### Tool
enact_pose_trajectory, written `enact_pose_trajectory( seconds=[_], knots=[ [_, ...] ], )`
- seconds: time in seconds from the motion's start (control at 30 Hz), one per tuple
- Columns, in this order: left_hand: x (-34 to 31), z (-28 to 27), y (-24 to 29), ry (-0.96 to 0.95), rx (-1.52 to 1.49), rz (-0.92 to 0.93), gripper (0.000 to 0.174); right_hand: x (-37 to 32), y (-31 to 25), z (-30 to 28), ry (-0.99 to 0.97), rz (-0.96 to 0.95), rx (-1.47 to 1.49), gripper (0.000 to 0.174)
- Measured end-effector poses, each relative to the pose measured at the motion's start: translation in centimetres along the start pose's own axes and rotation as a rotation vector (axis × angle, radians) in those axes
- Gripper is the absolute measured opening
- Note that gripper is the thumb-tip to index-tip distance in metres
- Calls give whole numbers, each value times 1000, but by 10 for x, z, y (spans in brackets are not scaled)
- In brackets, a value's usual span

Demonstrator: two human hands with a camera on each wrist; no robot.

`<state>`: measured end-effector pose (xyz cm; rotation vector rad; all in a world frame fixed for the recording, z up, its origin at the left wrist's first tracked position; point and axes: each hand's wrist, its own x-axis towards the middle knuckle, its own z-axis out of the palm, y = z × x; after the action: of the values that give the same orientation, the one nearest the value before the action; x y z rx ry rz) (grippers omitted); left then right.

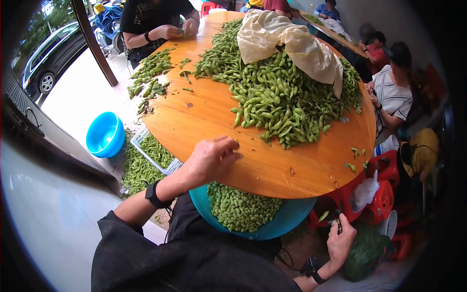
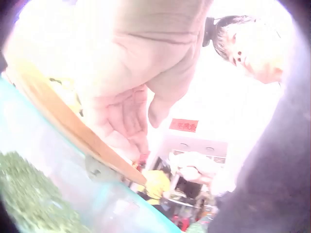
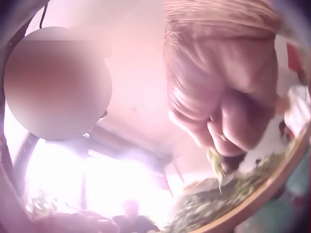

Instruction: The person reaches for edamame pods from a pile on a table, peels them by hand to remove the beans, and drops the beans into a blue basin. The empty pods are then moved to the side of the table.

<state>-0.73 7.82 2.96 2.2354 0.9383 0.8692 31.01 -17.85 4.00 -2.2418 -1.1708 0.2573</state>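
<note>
My left hand [image 1: 214, 156] rests knuckles up on the round wooden table [image 1: 194, 117], near its front edge. In the left wrist view the left hand [image 2: 124, 116] shows a bare palm with loosely curved fingers above the table edge [image 2: 63, 121]. Under that edge a teal basin [image 1: 287, 219] holds shelled-looking green pods [image 1: 238, 209]. My right hand [image 1: 340, 238] hangs low, right of the basin and below table height. Close up, the right hand [image 3: 218, 97] has curled fingers that pinch a small green pod piece [image 3: 215, 162]. A big pile of green pods [image 1: 277, 97] covers the table's far half.
A cream cloth [image 1: 287, 41] lies over the pile. On the floor at left are a blue basin [image 1: 104, 134] and a white crate of pods [image 1: 155, 151]. Red stools [image 1: 384, 185] and a white bag [image 1: 365, 192] stand at right. People sit at the far side [image 1: 155, 19] and right [image 1: 394, 92].
</note>
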Motion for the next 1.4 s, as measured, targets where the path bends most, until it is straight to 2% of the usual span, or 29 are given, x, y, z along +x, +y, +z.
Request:
enact_pose_trajectory(
  seconds=[0.03,0.1,0.17,0.33,0.4,0.43,0.47,0.5,0.57,0.6,0.67,0.83,1.0,1.03,1.07,1.1,1.13,1.17,1.2,1.3,1.37,1.4],
  knots=[
    [9,1,-13,55,136,12,16,0,2,2,1,-6,1,24],
    [19,1,-28,30,321,28,12,1,4,11,34,-47,7,24],
    [23,3,-31,5,320,46,12,3,-3,21,33,-50,50,24],
    [21,2,-26,-36,232,97,13,11,-52,48,-7,-228,155,22],
    [11,2,-5,-134,-168,-131,11,13,-76,59,-42,-266,257,22],
    [5,6,3,-146,-171,-121,11,14,-83,68,-62,-277,338,22],
    [-3,13,12,-195,-584,-232,9,14,-86,79,-101,-290,444,22],
    [-11,18,20,-241,-997,-349,7,12,-99,83,-213,-206,655,21],
    [-21,27,35,-326,-1042,-291,7,11,-112,94,-377,-121,951,21],
    [-25,33,41,-303,-1089,-309,10,11,-116,94,-375,-116,948,21],
    [-29,45,42,-272,-1173,-308,12,11,-122,94,-505,-26,1099,21],
    [-35,57,44,-224,-1262,-373,17,12,-112,97,-565,-77,1093,21],
    [-37,60,44,-174,-1190,-372,23,13,-107,98,-560,-145,1038,21],
    [-38,61,42,-175,-1190,-374,23,14,-103,100,-533,-241,986,20],
    [-39,62,40,-228,-1307,-435,24,15,-101,101,-506,-336,932,20],
    [-40,64,38,-283,-1424,-496,25,15,-102,100,-505,-334,932,20],
    [-40,64,40,-285,-1425,-498,25,15,-105,96,-566,-243,1074,20],
    [-41,63,43,-330,-1593,-544,25,15,-106,95,-625,-149,1215,20],
    [-43,63,44,-376,-1762,-590,24,15,-104,96,-624,-145,1215,20],
    [-48,71,46,-342,-1890,-558,24,18,-100,102,-724,-38,1387,19],
    [-50,71,43,-344,-1880,-564,24,18,-100,104,-545,-354,1016,19],
    [-51,70,42,-349,-1869,-570,24,18,-103,105,-549,-352,1017,19]
  ],
)
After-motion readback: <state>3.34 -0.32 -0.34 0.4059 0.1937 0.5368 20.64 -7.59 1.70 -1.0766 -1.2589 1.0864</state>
